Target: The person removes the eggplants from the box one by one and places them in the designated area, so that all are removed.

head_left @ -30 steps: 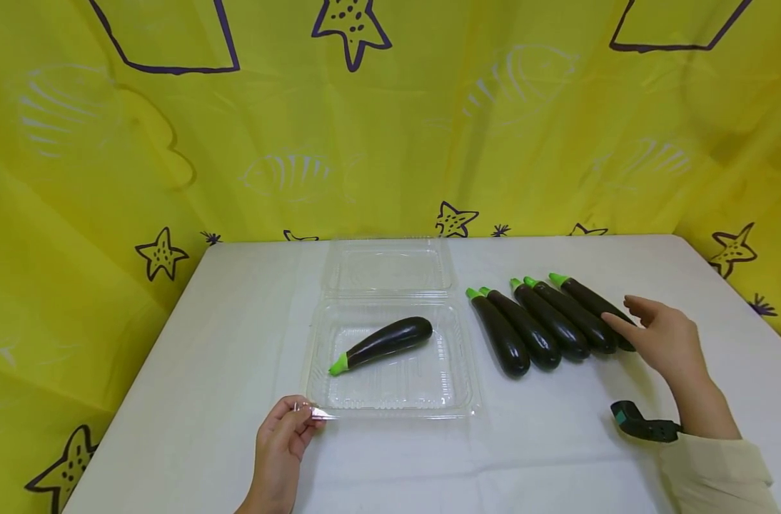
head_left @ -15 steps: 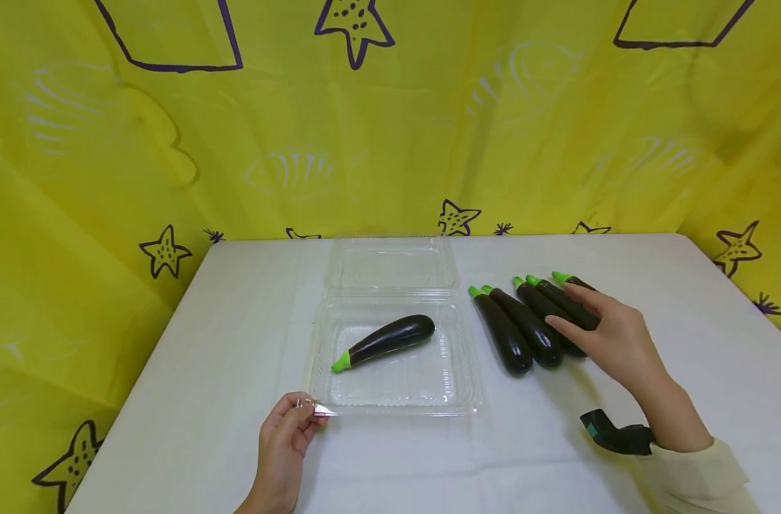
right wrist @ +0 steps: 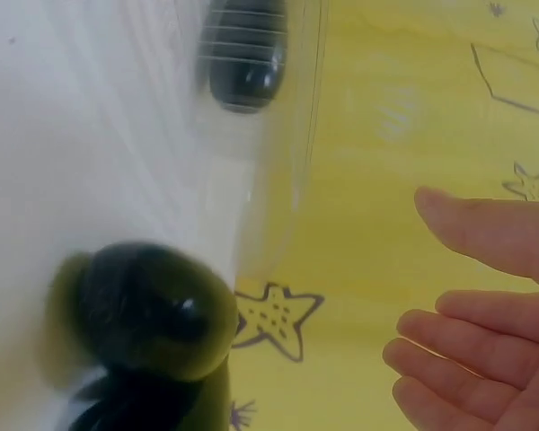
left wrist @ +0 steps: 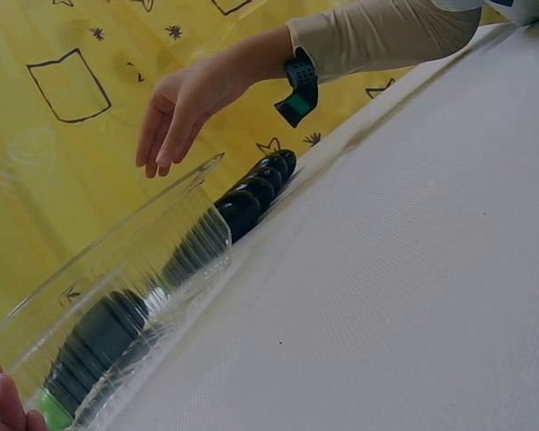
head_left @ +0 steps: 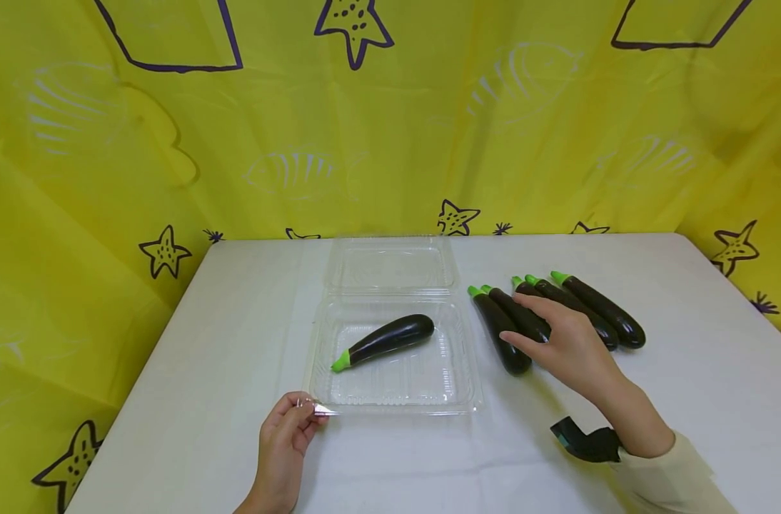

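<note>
My left hand (head_left: 286,439) pinches the front left corner of a clear plastic clamshell container (head_left: 390,410), whose lid (head_left: 390,264) lies folded back behind it. One dark eggplant (head_left: 390,338) with a green stem end lies aslant in the container's base. To the right, my right hand (head_left: 570,346) hovers above a row of several eggplants, thumb and fingers spread apart with nothing between them. It is nearest the leftmost eggplant (head_left: 500,332) and partly hides those beside it. In the right wrist view the right hand (right wrist: 485,332) has its fingers extended, apart from the eggplants (right wrist: 153,310).
The white table (head_left: 204,371) carries the container and the row. The rightmost eggplant (head_left: 605,310) lies slightly apart from the others. A yellow patterned curtain (head_left: 390,128) hangs behind the table and at both sides. A dark wrist camera (head_left: 586,441) sits on my right wrist.
My right hand has moved left over the row, from the rightmost eggplant toward the leftmost ones, uncovering the right end. The left hand, container and eggplants stay as they were.
</note>
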Tool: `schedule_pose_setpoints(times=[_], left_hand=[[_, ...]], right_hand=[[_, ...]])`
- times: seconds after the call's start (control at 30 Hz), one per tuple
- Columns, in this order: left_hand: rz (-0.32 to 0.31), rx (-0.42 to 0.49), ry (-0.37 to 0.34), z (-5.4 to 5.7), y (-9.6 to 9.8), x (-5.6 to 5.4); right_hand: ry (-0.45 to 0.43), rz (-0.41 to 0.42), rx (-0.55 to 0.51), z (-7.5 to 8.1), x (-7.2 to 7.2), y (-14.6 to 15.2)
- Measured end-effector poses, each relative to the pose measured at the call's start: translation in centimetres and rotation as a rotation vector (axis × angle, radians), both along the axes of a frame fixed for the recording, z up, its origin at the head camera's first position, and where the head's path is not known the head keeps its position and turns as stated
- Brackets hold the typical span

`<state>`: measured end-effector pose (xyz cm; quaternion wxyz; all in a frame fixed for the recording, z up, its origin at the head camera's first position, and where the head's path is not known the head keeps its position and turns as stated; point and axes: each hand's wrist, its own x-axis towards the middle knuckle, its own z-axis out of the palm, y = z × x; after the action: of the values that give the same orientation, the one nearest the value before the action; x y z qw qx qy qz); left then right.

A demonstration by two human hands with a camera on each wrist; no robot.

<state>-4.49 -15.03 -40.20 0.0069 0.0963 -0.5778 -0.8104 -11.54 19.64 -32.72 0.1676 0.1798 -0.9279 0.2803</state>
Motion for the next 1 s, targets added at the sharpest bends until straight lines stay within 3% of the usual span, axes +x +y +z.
schedule_pose_setpoints(times=[0.3, 0.6, 1.0], left_hand=[[0.005, -0.009, -0.038, 0.2, 0.0, 0.0], [0.008, -0.007, -0.045, 0.2, 0.0, -0.1], [0.008, -0.008, -0.037, 0.0, -0.1, -0.1]], right_hand=[[-0.069, 0.101, 0.042, -0.5, -0.5, -2.9], [-0.070, 0.195, 0.037, -2.1, -1.0, -4.6], [-0.031, 0.253, 0.066, -3.4, -2.0, -6.7]])
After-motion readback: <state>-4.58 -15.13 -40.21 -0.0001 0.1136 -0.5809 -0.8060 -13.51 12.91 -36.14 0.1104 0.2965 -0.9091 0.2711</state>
